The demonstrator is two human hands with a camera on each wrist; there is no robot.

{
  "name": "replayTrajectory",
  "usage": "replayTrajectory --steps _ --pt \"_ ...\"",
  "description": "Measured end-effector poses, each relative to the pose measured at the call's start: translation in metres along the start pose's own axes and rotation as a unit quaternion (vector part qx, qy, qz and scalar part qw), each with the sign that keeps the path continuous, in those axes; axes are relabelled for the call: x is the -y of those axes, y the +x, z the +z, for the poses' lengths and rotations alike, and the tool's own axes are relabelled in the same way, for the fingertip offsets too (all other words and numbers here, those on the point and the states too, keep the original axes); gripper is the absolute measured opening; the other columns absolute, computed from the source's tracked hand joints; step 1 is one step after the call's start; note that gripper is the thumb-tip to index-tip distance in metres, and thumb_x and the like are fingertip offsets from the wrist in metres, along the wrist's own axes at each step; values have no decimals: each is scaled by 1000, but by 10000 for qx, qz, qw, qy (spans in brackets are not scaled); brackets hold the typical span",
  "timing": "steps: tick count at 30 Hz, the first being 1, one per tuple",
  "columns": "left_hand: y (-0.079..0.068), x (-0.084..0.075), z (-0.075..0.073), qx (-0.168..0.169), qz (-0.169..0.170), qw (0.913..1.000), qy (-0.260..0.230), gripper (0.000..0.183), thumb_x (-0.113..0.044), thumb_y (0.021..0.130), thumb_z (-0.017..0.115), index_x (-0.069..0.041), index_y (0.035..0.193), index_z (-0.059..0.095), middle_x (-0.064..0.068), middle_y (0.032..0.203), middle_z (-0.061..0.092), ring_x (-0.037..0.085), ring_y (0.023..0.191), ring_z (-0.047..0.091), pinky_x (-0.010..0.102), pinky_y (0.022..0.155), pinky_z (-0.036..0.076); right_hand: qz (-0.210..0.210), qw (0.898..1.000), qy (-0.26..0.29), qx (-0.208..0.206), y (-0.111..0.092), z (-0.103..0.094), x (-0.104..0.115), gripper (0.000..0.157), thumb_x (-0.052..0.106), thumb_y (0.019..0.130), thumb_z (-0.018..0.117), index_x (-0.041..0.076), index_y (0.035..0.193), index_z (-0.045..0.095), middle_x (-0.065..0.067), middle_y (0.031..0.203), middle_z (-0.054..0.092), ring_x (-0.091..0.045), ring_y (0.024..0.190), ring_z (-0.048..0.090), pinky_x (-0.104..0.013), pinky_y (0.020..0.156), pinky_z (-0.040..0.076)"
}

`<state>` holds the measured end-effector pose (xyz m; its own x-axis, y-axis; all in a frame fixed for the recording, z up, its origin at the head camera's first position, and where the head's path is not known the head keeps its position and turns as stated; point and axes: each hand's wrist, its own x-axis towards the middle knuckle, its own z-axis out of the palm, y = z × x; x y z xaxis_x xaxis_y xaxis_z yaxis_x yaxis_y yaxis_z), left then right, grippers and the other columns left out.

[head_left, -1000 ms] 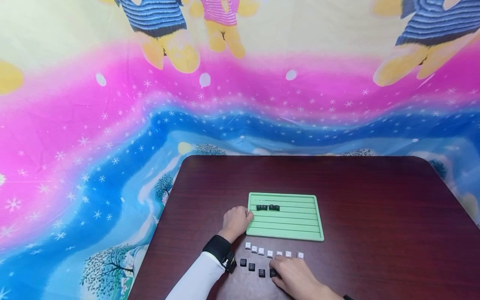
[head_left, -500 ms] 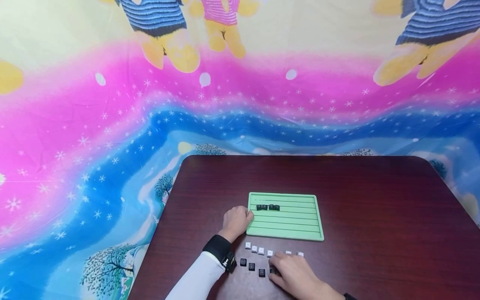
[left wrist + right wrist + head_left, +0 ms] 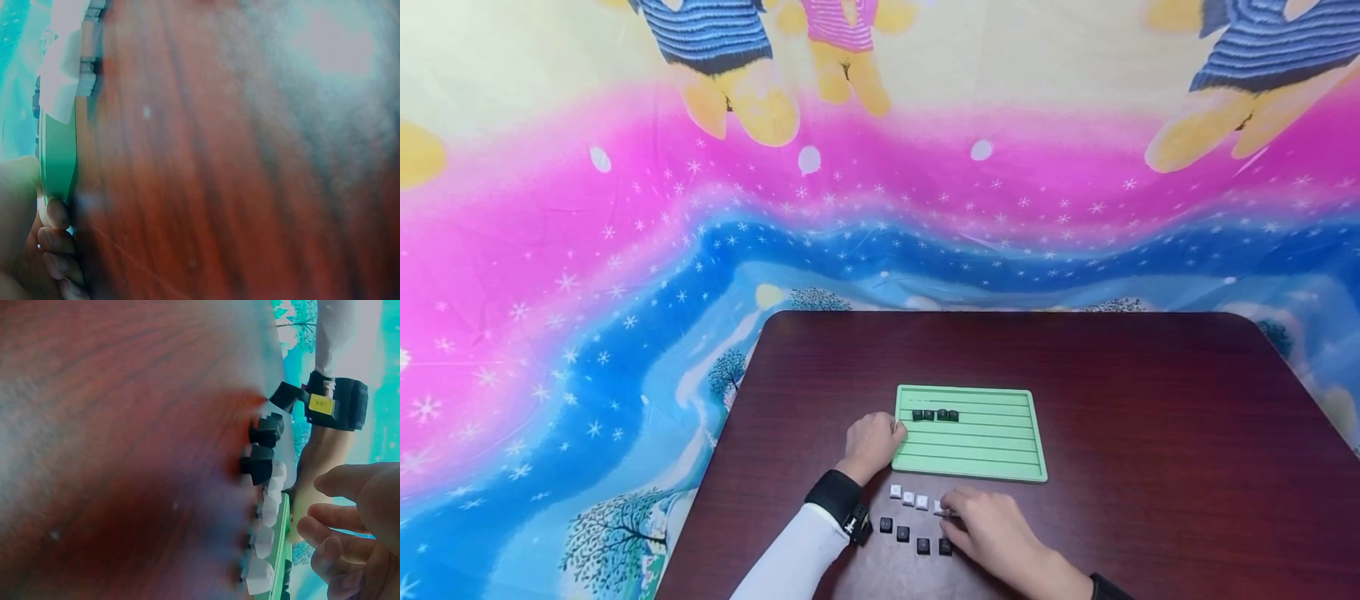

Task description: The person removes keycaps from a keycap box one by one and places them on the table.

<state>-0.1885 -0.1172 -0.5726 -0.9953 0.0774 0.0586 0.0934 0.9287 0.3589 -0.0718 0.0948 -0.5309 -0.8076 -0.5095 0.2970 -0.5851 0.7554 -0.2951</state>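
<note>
My left hand (image 3: 872, 446) holds the left edge of a light green ridged tray (image 3: 977, 462); in the left wrist view its thumb lies over the tray's rim and its fingers curl at the side. Several black keycaps (image 3: 929, 415) sit in one row of the tray. My right hand (image 3: 996, 525) hovers at the loose keycaps in front of the tray, fingertips by a white keycap (image 3: 938, 506). In the right wrist view its thumb and loosely bent fingers stand apart, with nothing seen between them. A small dark patch at the fingertips in the head view is unclear.
More white keycaps (image 3: 896, 492) stand in a row before the tray; the right hand hides some. Nearer lie several black keycaps (image 3: 903, 534). Everything is on a dark red-brown table (image 3: 1150, 433), with a colourful printed cloth (image 3: 925, 183) behind it.
My right hand has shifted slightly up from the nearest black keycap, uncovering it, and now covers the white keycaps on the right. The left hand and tray stay put.
</note>
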Motion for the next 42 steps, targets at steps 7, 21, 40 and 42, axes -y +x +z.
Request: replayTrajectory --steps 7,21,40,42 --pt "0 -1 -2 2 21 10000 -62 49 -28 93 55 -21 52 29 -8 53 20 11 46 24 27 46 22 89 9999 47 -106 10 -4 -3 16 24 77 81 20 88 70 12 80 66 -3 66 61 -23 56 47" --pt "0 -1 -3 37 -38 10000 -35 48 -28 93 54 -21 52 29 -8 53 21 11 46 27 27 46 24 415 9990 124 -70 24 -4 -12 13 22 78 79 21 89 72 13 80 66 -3 68 62 -23 57 47" --pt "-1 -2 -3 19 -33 10000 -64 46 -27 90 53 -21 52 29 -8 53 22 11 46 27 27 45 24 908 9958 16 87 40 -2 -29 16 26 82 79 17 94 73 7 85 70 -8 70 66 -23 56 48" --pt "-1 -2 -3 49 -52 10000 -54 46 -28 90 53 -21 52 29 -8 53 22 12 46 27 27 45 24 1015 9947 7 150 42 0 -31 16 26 82 79 17 94 73 7 84 69 -8 68 64 -24 55 48"
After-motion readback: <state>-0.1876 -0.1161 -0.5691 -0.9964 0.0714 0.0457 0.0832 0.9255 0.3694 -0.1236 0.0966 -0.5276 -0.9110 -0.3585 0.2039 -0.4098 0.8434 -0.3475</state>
